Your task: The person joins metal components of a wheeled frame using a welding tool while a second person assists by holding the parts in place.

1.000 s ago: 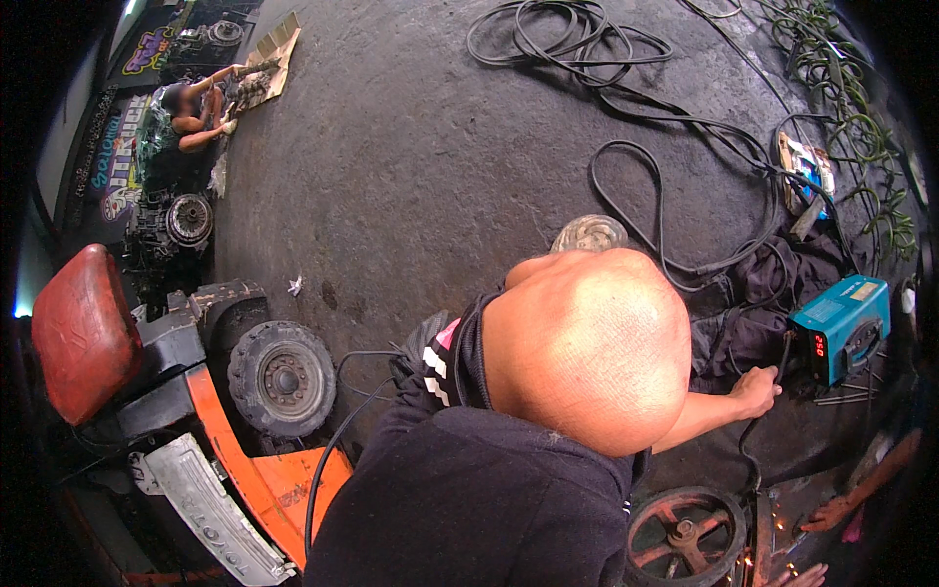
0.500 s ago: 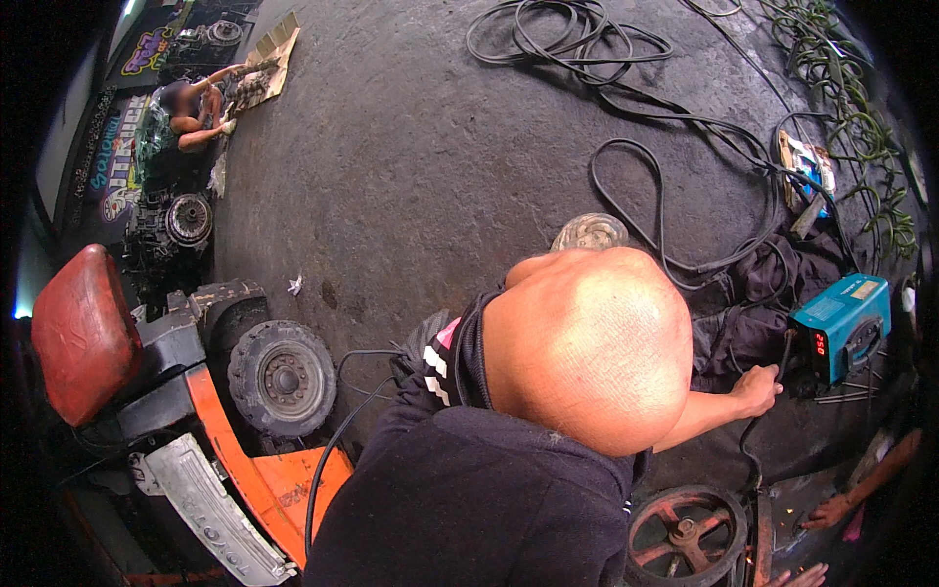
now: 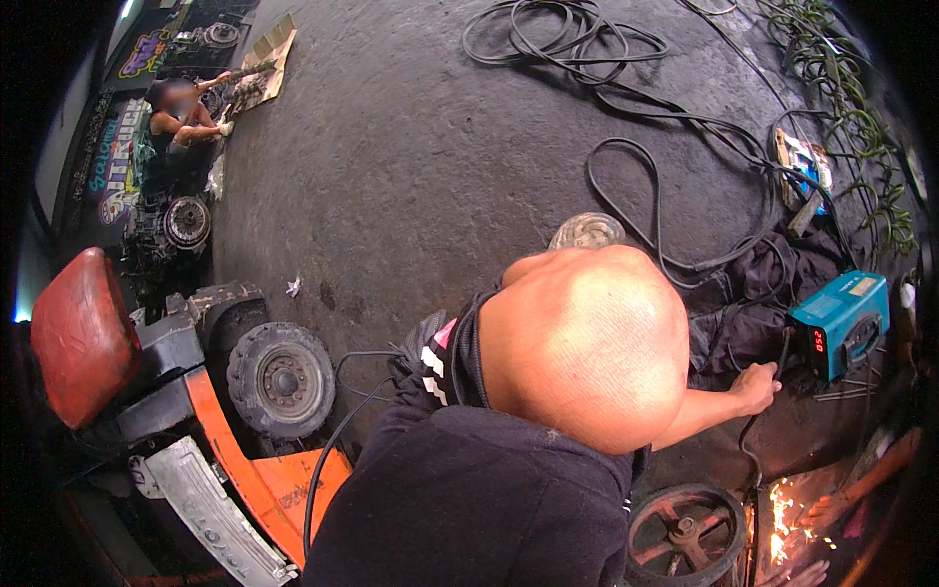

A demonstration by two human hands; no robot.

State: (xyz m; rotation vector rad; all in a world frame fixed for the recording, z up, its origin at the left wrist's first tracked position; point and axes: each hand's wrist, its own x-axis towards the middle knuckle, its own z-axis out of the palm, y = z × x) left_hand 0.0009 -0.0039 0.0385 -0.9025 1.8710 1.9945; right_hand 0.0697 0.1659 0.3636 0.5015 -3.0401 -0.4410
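Note:
My left hand (image 3: 755, 391) is closed around a black cable (image 3: 782, 357), below and left of a teal welding machine (image 3: 843, 323). Below the hand the cable runs down to a rusty metal frame (image 3: 763, 536) beside a red-spoked wheel (image 3: 687, 536). Bright sparks (image 3: 781, 523) burst beside the frame. I cannot make out my right hand. Another person's bare limb (image 3: 875, 479) comes in from the right edge near the sparks. Fingers (image 3: 804, 575) show at the bottom edge; I cannot tell whose. My bare knee (image 3: 587, 352) and dark sleeve (image 3: 489, 499) fill the middle.
An orange forklift (image 3: 230, 430) with a red seat (image 3: 83, 338) and a small tyre (image 3: 282, 380) stands at left. Black cables (image 3: 577, 54) lie coiled on the floor. Thin rods (image 3: 849, 393) lie beside the welder. A person (image 3: 181, 112) sits far left by cardboard (image 3: 269, 73).
Faint sparks have flared into bright sparks and an orange glow at the lower right. The far person has shifted from leaning forward to sitting more upright. My left hand stays on the cable.

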